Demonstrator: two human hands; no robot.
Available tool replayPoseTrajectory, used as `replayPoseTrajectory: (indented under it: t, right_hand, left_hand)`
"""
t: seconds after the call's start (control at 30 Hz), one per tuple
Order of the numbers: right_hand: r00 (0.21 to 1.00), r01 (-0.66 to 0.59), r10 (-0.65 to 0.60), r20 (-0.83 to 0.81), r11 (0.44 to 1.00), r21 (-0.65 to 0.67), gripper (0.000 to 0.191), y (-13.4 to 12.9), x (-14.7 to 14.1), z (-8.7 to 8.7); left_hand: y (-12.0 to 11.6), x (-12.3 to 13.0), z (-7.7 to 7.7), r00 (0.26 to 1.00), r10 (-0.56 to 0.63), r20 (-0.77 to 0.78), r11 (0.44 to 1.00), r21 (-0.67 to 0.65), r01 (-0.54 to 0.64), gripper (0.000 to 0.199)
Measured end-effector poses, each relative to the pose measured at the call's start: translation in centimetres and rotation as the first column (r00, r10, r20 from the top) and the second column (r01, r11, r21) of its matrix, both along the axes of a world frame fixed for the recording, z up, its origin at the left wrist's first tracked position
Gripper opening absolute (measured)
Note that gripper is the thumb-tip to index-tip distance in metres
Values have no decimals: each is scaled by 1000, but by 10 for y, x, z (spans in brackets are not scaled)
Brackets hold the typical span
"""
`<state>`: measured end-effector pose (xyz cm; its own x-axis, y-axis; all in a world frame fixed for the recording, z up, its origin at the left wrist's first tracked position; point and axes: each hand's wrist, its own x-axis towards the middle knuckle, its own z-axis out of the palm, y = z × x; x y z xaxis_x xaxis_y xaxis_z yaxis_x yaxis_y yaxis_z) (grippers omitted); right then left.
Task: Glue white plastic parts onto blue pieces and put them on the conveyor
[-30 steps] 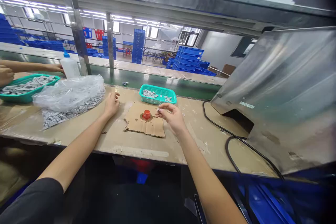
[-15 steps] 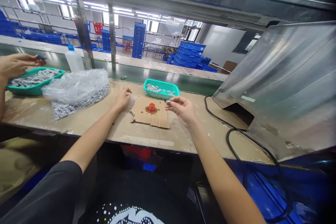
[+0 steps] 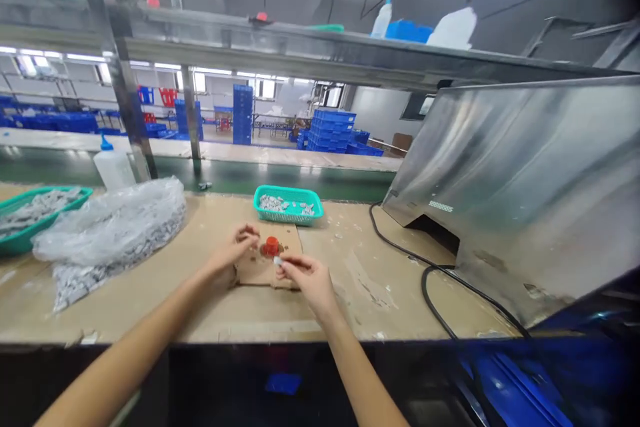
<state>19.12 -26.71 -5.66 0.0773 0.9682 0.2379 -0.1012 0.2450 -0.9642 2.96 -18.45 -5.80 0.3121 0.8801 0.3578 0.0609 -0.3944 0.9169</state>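
Observation:
A small red cap [image 3: 272, 246] stands on a piece of brown cardboard [image 3: 260, 271] on the table. My right hand [image 3: 306, 275], just right of the cap, pinches a small pale grey piece [image 3: 278, 261] between thumb and fingertips. To the left of the cap, my left hand [image 3: 240, 247] hovers over the cardboard's edge with fingers curled but apart, and nothing shows in it. Behind the cardboard sits a green basket [image 3: 289, 217] holding small grey pieces.
A clear plastic bag [image 3: 125, 220] of grey pieces lies at left, beside another green basket [image 3: 17, 242] and a white bottle [image 3: 115, 170]. On the right stand a metal housing [image 3: 510, 193] and a black cable [image 3: 383, 235]. A metal shelf [image 3: 320, 47] crosses above.
The view has tilted up and shifted. Both hands have come closer to the red cap, the right still with the grey piece. The other person's hands at the left are out of view.

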Motion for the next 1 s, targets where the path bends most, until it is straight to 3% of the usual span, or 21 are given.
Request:
replayPoseTrajectory:
  t: [0.13,0.23,0.33,0.43,0.57,0.7,0.8,0.9,0.93,1.0]
  right_hand:
    - [993,54,-63,103,995,84,22,-9,1,4]
    - [962,71,-115,249,981,179,17,-14,0,7]
    - [882,64,-196,428,950,304,19,-15,-2,11]
    - [767,-33,-235,597,915,402,22,-13,-2,17]
    - [599,-208,-194,777,899,385,24,-7,3,29]
    - [505,-247,-181,844,907,342,21,0,3,36]
    - [491,-252,-154,857,917,309,18,6,1,37]
    - [497,-268,-124,859,919,288,16,11,6,44]
    - [528,-261,-113,842,921,288,15,12,12,49]
    - [682,-213,-76,727,931,297,11,10,29,65]
  left_hand:
    - [-21,18,6,950,-312,16,948,-55,312,22]
    - [-27,22,6,914,-402,53,908,-106,406,23]
    - [-25,20,3,905,-414,100,889,-169,426,26]
    - [-21,18,3,909,-386,159,885,-212,414,28]
    - [-18,16,2,912,-327,249,888,-250,386,38]
    - [-15,17,-4,914,-271,303,884,-296,361,40]
    - [-13,22,-8,918,-241,314,880,-328,343,42]
    - [-14,19,2,921,-227,318,877,-345,335,38]
    - [-15,13,8,928,-221,301,887,-334,320,35]
    - [-19,-6,25,952,-190,239,921,-291,257,31]
